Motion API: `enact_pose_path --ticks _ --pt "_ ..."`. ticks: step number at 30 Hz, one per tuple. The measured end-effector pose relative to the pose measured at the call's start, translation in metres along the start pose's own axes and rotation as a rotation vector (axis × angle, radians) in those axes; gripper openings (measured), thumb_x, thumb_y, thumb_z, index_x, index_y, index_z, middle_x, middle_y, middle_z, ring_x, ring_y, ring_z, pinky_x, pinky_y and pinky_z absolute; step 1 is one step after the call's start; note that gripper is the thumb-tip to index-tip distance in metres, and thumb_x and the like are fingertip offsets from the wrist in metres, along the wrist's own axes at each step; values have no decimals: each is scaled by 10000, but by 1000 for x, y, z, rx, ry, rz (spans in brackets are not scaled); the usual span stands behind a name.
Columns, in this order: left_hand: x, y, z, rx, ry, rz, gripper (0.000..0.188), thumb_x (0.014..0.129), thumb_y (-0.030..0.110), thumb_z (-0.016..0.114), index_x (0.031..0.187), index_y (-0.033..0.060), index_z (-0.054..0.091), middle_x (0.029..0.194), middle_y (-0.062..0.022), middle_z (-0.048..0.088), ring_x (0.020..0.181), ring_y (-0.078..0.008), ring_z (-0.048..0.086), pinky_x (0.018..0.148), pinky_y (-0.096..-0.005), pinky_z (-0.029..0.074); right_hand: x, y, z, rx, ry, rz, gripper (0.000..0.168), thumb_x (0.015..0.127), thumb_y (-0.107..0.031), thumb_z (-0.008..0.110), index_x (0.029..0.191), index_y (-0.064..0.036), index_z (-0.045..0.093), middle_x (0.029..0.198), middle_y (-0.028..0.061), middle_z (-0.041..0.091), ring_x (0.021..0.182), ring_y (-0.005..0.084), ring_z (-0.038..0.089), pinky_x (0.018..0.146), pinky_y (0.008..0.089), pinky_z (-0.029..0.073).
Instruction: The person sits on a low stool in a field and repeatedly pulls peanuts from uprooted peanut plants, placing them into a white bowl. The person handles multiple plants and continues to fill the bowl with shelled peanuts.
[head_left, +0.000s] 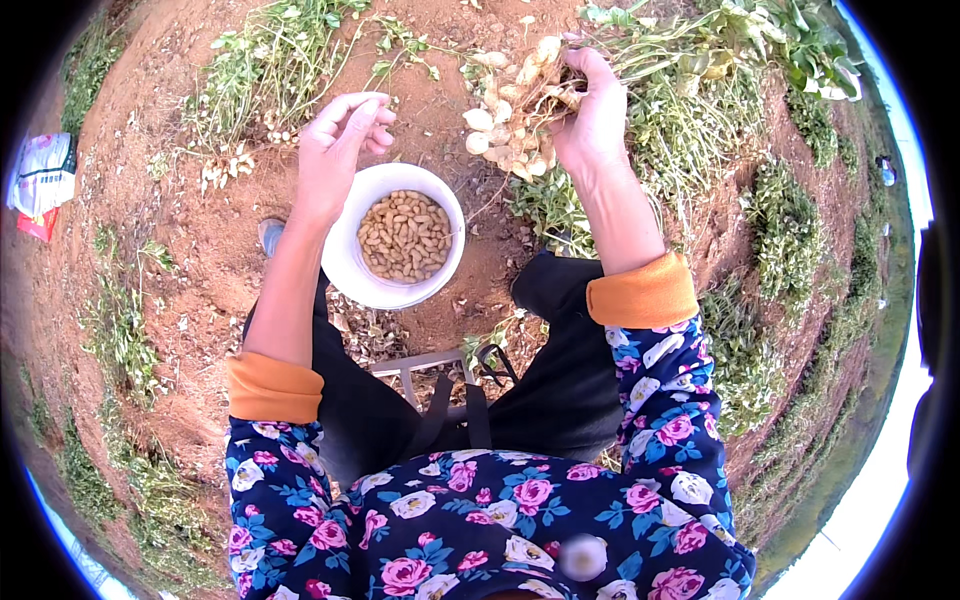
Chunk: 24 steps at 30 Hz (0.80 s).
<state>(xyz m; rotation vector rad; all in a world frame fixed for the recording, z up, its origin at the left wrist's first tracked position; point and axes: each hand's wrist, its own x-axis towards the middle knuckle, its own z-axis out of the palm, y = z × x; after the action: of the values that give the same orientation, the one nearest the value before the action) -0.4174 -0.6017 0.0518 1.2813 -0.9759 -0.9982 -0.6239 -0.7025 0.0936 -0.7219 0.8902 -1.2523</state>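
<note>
My right hand (596, 120) is closed around the base of an uprooted peanut plant. A cluster of pale peanut pods (517, 112) hangs from its roots, left of the fingers, and the leafy stems (750, 37) reach to the upper right. My left hand (349, 131) is raised above the upper left rim of a white plastic bucket (341, 255), fingers curled and apart, with nothing visible in it. Peanuts in their shells (405, 236) lie inside the bucket, which stands on the soil between my feet.
Pulled peanut plants (262, 75) with pods (225, 166) lie at the upper left. More plants (697, 127) lie beneath and right of my right hand. A white printed sack (46, 172) is at the far left. Part of a low stool frame (420, 361) shows between my legs.
</note>
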Motion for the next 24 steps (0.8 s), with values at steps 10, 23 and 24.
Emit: enact_pose_path --ticks 10,23,24 --pt "7 3 39 -210 -34 39 205 857 159 580 1015 29 597 884 -30 614 664 -57 501 598 -202 411 13 38 23 -96 -17 -93 129 725 -40 527 837 -9 584 737 -4 541 632 82 468 578 244 391" --pt "19 -6 37 -572 -89 -101 183 872 193 553 939 26 588 777 -5 585 642 -58 509 566 -201 410 6 41 35 -226 -59 -98 142 777 -73 532 891 11 544 834 87 607 677 162 567 635 289 476" --pt "20 -9 34 -586 -73 -114 216 894 209 503 959 16 573 830 -36 598 676 -79 522 588 -216 425 5 40 35 -152 -89 -73 157 781 -76 529 914 7 537 847 97 611 679 170 572 626 294 483"
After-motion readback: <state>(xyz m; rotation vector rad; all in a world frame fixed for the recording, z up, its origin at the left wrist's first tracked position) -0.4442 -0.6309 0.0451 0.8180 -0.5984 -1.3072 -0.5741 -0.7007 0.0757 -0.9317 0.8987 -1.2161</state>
